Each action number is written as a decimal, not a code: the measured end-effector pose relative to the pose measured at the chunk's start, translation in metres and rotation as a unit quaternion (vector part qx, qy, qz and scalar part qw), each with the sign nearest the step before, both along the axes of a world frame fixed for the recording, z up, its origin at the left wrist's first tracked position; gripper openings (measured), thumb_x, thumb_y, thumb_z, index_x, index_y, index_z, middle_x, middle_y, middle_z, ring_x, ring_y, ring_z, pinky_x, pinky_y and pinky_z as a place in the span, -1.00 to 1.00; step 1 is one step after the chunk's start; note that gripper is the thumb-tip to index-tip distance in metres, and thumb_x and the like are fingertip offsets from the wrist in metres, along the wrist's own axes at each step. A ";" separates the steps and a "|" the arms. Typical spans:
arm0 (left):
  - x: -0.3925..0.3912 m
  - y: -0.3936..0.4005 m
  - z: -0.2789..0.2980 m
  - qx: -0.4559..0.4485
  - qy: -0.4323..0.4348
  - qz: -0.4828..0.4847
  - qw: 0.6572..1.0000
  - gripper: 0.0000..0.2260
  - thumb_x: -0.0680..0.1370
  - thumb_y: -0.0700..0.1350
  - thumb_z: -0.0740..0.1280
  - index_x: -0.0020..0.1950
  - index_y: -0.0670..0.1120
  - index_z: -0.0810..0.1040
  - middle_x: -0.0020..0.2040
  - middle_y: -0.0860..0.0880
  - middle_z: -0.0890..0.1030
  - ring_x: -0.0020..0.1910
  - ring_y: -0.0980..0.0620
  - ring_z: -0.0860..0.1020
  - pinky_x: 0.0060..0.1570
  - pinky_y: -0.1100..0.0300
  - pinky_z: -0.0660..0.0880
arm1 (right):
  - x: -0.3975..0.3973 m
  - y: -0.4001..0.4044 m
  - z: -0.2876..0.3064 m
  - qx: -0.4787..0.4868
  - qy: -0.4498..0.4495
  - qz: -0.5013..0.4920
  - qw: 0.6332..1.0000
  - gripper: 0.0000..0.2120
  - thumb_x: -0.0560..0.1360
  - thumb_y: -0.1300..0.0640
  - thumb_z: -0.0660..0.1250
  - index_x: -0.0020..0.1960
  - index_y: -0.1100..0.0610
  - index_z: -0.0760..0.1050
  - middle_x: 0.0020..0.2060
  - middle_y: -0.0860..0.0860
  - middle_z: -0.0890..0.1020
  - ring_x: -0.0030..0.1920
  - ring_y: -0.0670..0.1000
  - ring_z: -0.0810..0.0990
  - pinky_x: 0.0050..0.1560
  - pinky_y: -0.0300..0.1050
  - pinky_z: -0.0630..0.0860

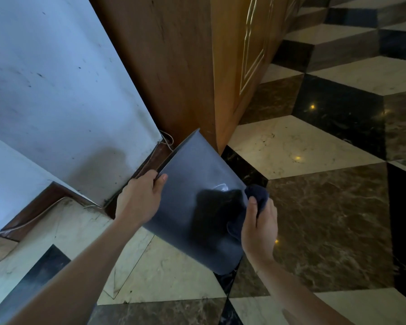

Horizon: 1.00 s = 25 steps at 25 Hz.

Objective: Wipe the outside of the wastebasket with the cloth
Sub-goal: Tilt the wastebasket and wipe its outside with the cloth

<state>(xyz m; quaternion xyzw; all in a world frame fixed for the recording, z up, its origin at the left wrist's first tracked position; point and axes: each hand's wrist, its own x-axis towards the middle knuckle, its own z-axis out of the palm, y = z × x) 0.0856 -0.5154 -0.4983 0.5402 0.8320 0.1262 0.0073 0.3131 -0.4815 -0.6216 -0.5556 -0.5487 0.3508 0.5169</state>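
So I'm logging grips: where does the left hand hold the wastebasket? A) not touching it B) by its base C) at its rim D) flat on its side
C: the left hand clamps the rim of the tilted wastebasket, thumb on the outside.

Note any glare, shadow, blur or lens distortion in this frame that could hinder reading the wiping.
Head view: wide-angle bending tilts the wall and cabinet; a dark shadow and a small highlight sit on the wastebasket wall; small light reflections dot the glossy floor; the cloth in the right hand is dark and hard to separate; the left hand on the rim is fairly sharp.
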 end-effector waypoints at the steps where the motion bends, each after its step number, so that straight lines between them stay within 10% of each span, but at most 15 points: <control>1: 0.005 -0.002 -0.006 -0.001 -0.010 0.009 1.000 -0.63 0.61 0.21 0.03 -0.25 0.00 0.33 -0.42 -0.03 0.49 -0.42 -0.09 0.49 -0.40 0.03 0.46 | 0.000 -0.001 0.000 0.005 -0.009 -0.001 1.000 -0.57 0.64 -0.14 -0.02 0.12 0.12 0.49 -0.06 0.01 0.56 -0.01 0.04 0.52 -0.01 0.14 0.53; 8: 0.025 -0.005 -0.022 0.016 -0.018 0.048 0.999 -0.65 0.61 0.20 0.04 -0.29 0.04 0.27 -0.43 0.03 0.47 -0.46 0.00 0.43 -0.48 0.12 0.25 | -0.014 -0.018 0.001 0.005 -0.020 0.037 0.999 -0.51 0.64 -0.12 -0.04 0.23 0.16 0.53 0.11 0.04 0.61 0.18 0.08 0.48 0.19 0.21 0.45; 14: 0.034 -0.007 -0.021 0.023 -0.046 0.055 0.997 -0.66 0.62 0.14 0.10 -0.29 0.01 0.30 -0.38 -0.01 0.50 -0.41 -0.04 0.46 -0.40 0.08 0.32 | -0.042 -0.058 0.021 0.060 0.006 0.099 0.993 -0.61 0.66 -0.22 -0.03 0.43 -0.20 0.31 0.38 -0.24 0.41 0.40 -0.01 0.34 0.36 0.18 0.34; 25: 0.036 -0.013 -0.021 0.040 -0.213 0.035 0.976 -0.80 0.56 -0.11 0.17 -0.26 -0.01 0.45 -0.35 -0.03 0.56 -0.32 -0.05 0.53 -0.30 0.04 0.43 | -0.096 -0.020 0.034 0.110 -0.117 0.215 0.963 -0.46 0.69 -0.15 -0.15 0.60 0.05 0.13 0.58 -0.05 0.26 0.57 -0.18 -0.01 0.56 -0.18 -0.09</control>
